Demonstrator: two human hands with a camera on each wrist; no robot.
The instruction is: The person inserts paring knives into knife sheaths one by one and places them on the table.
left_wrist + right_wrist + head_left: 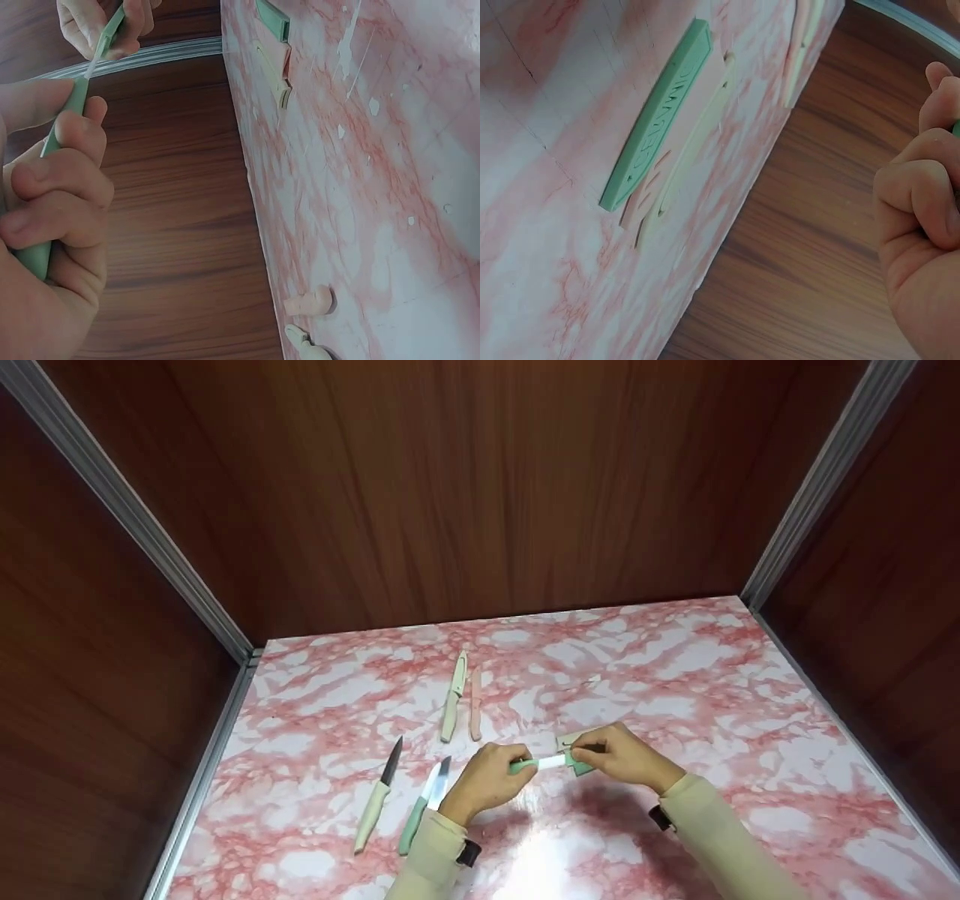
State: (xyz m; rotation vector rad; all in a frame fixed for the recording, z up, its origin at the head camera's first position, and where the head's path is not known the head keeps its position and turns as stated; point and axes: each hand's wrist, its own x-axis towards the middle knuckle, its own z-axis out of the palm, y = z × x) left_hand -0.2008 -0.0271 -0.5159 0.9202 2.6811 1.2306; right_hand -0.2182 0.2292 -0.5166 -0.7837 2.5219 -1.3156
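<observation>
My left hand (491, 780) grips the green handle (79, 94) of a small knife, fingers wrapped round it. Its white blade (552, 762) points toward my right hand (619, 757), which pinches a green blade sheath (111, 31). The blade's far end meets this sheath, and the fingers partly cover it. On the table just beyond, a second green sheath (660, 116), a pink sheath (679, 139) and a cream sheath (697, 142) lie side by side. In the right wrist view only part of the right hand shows, at the right edge.
A cream knife in its sheath (453, 701) and a pink knife (475, 705) lie farther back. Left of my left hand are a cream-handled knife with a dark blade (373, 810) and a green handle (412, 825) near two bare blades. Brown panels wall the marbled table (322, 720).
</observation>
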